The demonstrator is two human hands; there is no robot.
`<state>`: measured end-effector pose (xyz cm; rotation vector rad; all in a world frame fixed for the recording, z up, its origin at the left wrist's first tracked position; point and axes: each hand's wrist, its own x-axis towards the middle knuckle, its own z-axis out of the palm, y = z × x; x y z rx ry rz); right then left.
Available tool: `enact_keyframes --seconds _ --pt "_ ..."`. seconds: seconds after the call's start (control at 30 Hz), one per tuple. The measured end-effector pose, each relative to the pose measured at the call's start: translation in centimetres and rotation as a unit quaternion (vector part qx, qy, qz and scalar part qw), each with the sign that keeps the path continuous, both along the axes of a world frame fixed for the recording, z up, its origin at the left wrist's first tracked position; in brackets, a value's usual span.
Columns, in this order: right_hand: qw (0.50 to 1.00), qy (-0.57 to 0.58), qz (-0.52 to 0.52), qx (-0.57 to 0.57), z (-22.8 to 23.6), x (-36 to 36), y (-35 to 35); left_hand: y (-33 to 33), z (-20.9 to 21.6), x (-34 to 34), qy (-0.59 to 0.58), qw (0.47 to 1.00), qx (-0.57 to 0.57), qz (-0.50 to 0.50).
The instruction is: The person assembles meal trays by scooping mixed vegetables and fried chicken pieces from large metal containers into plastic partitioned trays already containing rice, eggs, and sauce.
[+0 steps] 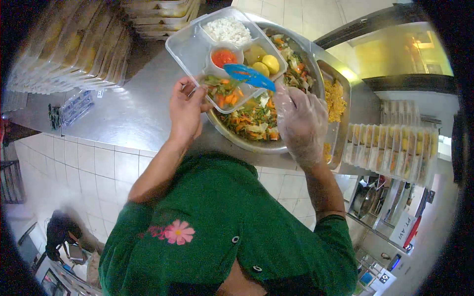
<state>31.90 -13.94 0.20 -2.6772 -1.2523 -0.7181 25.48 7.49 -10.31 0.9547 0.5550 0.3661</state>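
My bare left hand (187, 106) grips the near left rim of a clear plastic meal tray (183, 48), which is tilted above a big metal bowl (276, 149). The tray's compartments hold white rice (228, 31), a cup of red sauce (223, 57), yellow round pieces (270, 64) and some mixed vegetables (228, 93). In a clear plastic glove, my right hand (302, 121) is closed on a blue spoon (245, 75). The spoon's head lies over the tray, by the sauce cup and the vegetables. More cut vegetables (252, 126) fill the bowl below.
Stacked clear trays (74, 44) stand at the left, and another stack of filled trays (392, 150) is at the right. Beside the bowl sits a metal pan (340, 143) of yellow crumbly food (335, 101). A clear plastic package (77, 108) lies on the metal counter (133, 118).
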Motion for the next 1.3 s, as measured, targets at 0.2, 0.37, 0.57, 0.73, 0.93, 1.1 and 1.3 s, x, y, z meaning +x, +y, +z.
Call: enact_keyframes --seconds 0.2,0.37,0.57,0.73,0.93,1.1,1.3 --pt "0.998 -0.023 0.038 0.050 -2.5 -0.5 -1.1 -0.5 -0.1 -0.1 -0.024 0.999 -0.001 0.028" --pt "0.991 0.062 -0.023 0.114 -3.3 0.4 -1.9 -0.6 -0.3 -0.3 -0.058 0.998 -0.014 0.023" --pt "0.792 0.427 -0.180 0.398 -1.5 0.8 -6.6 0.0 -0.3 -0.4 -0.056 0.998 -0.012 0.041" --pt "0.973 0.130 -0.188 0.033 -4.3 -0.7 -12.2 1.6 0.0 -0.6 -0.044 0.997 0.037 0.046" --pt "0.944 0.162 -0.283 0.048 -13.1 -2.9 -11.3 2.2 -0.6 -1.3 -0.063 0.995 0.073 -0.001" --pt "0.943 0.163 -0.276 0.087 -11.7 -2.9 -14.2 1.4 0.2 -2.2 -0.049 0.994 0.095 -0.020" --pt "0.857 0.229 -0.458 0.049 -15.8 0.2 -35.7 -2.8 1.8 -3.1 -0.052 0.986 0.129 -0.090"
